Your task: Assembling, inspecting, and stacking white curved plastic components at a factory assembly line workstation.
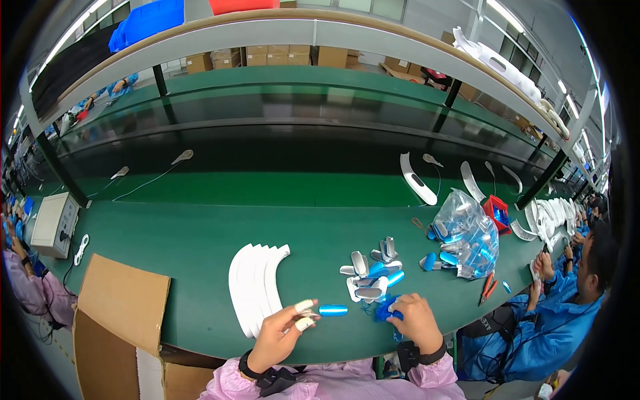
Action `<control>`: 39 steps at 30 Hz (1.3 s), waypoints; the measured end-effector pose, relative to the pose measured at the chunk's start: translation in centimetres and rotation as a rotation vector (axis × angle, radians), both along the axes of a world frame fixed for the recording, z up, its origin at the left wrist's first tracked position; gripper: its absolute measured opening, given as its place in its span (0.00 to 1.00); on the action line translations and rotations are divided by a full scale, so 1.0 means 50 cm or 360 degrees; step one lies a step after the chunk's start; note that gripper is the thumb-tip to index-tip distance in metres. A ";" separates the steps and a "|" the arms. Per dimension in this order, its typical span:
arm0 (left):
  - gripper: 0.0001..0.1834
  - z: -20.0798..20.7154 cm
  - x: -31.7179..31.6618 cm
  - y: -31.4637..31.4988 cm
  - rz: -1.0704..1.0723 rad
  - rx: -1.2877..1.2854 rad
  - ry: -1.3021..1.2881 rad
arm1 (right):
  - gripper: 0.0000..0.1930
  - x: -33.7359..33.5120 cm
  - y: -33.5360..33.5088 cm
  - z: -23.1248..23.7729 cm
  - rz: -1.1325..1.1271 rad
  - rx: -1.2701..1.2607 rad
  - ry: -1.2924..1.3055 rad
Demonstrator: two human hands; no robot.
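Observation:
My left hand (281, 335), with pale covers on its fingertips, is closed in a pinch. A small silvery piece shows between its thumb and fingers. Just past those fingertips is a shiny blue oblong piece (333, 310); whether it is touched or lies apart I cannot tell. My right hand (418, 321) has its fingers closed on crumpled blue film (386, 309) at the table's near side. Beyond it sits a loose pile of silver and blue oblong pieces (373, 285). White curved covers (253, 287) lie nested side by side beyond my left hand.
A clear plastic bag (469, 233) of similar pieces, a red bin (496, 215) and red-handled pliers (489, 288) are to the right. An open cardboard box (123, 293) and a beige device (55, 225) stand left. A blue-clad co-worker (560, 333) sits at right; a shelf (313, 33) spans overhead.

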State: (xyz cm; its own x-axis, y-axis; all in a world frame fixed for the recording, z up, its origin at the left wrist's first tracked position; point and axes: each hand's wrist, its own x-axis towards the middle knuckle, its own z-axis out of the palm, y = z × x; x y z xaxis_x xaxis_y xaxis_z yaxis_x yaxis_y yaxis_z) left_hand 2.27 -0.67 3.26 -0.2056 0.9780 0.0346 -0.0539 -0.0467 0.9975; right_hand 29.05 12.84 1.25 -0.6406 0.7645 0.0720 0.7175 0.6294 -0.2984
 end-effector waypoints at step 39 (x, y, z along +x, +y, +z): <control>0.39 -0.030 -0.009 0.021 0.0707 -0.0193 0.1921 | 0.06 -0.214 -0.013 0.004 -0.0038 -0.2378 0.1916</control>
State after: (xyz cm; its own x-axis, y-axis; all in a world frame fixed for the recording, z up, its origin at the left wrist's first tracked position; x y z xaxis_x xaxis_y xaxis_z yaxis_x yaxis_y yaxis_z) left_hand 1.80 0.39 1.75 -0.4131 0.8442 0.3417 0.8759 0.2654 0.4030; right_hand 18.37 12.19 1.45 -0.7509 0.6218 -0.2225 -0.2462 -0.5762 -0.7793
